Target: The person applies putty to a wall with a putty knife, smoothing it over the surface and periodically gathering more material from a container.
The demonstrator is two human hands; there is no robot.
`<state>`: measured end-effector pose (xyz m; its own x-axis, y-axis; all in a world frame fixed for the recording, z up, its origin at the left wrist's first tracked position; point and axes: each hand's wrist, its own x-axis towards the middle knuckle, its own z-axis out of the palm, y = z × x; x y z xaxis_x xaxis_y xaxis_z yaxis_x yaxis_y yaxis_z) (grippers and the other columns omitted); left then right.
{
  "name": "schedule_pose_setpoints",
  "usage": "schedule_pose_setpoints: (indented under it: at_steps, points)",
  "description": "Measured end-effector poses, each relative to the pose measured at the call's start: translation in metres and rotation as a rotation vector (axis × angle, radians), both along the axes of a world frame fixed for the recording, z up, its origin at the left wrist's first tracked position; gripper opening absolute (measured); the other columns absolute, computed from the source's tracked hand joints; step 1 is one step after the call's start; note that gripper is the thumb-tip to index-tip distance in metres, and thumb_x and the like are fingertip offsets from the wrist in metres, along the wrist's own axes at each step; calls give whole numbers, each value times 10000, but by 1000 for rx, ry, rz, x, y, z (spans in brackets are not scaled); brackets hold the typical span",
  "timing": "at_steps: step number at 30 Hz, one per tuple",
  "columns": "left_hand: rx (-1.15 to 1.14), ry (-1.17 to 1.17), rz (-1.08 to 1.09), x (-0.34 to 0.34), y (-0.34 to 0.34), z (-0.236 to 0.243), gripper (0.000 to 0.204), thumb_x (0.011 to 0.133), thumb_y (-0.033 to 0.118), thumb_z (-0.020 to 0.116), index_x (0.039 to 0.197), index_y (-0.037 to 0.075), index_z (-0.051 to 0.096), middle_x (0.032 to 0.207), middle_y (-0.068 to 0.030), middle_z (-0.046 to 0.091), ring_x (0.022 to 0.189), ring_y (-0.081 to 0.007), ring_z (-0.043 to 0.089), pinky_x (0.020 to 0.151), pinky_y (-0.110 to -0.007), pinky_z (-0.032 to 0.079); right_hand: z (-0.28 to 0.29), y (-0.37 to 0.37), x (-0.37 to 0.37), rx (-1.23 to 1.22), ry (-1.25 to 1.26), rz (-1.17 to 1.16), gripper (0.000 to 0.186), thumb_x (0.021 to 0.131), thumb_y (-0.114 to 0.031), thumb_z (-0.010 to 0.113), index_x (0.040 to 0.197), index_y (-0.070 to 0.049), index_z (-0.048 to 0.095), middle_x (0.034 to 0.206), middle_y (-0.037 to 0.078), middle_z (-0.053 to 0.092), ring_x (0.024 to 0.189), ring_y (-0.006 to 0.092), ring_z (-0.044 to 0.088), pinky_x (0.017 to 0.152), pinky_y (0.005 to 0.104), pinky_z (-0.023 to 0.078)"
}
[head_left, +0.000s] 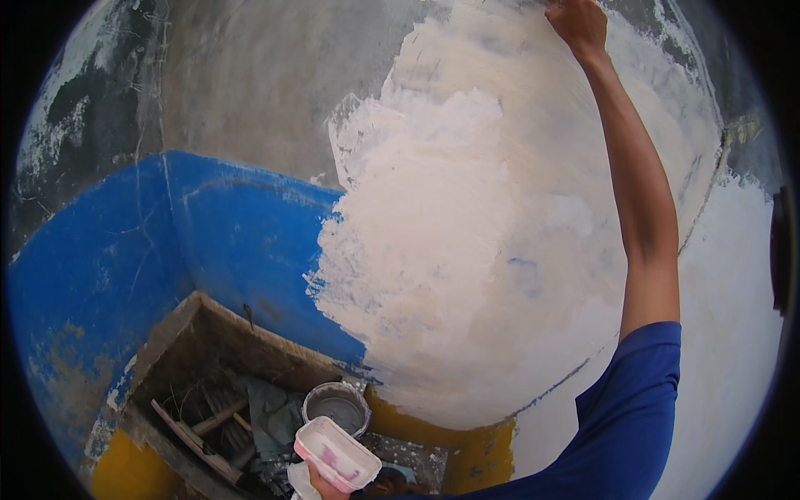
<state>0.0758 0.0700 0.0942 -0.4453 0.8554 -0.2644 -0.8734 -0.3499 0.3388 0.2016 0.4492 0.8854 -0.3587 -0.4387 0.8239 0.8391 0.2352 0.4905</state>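
Head | L hand (321,485) grips white tub (337,452), long axis diagonal | R hand (577,23) on wall (467,250)

A room being fixed up and painted.

Rough grey wall (250,75) half covered in fresh white plaster (467,250), with old blue paint (167,242) and a yellow strip (475,454) low down. Seen on the floor below: a messy box of tools and scraps (208,400) beside a grey bucket (336,407).
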Motion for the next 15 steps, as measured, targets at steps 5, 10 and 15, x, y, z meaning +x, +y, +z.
schedule_pose_setpoints:
  at_steps: [5, 10, 15]
  points:
    - [97, 13, -3, 4, -5, 10, 723, 929, 651, 421, 1491, 202, 348, 1444, -76, 446, 1278, -348, 468, 1028, -574, 404, -75, 22, -40, 43, -373, 9, 335, 740, -18, 602, 1044, -98, 719, 852, 88, 720, 899, 261, 685, 663, 396, 571]
    - [147, -25, -45, 4, -11, 1, 725, 931, 643, 430, 1487, 187, 344, 1432, -86, 453, 1271, -349, 474, 1031, -572, 405, -174, 1, -84, -149, -666, 71, 361, 732, -13, 613, 1068, -98, 713, 863, 63, 736, 965, 234, 671, 766, 376, 575]
    - [109, 17, 9, 13, -8, 46, 721, 934, 642, 426, 1484, 183, 343, 1421, -87, 459, 1265, -345, 480, 1031, -565, 409, -116, 7, -74, 105, -424, 47, 380, 752, -22, 613, 1106, -126, 703, 1043, 53, 727, 1014, 229, 667, 790, 377, 567]
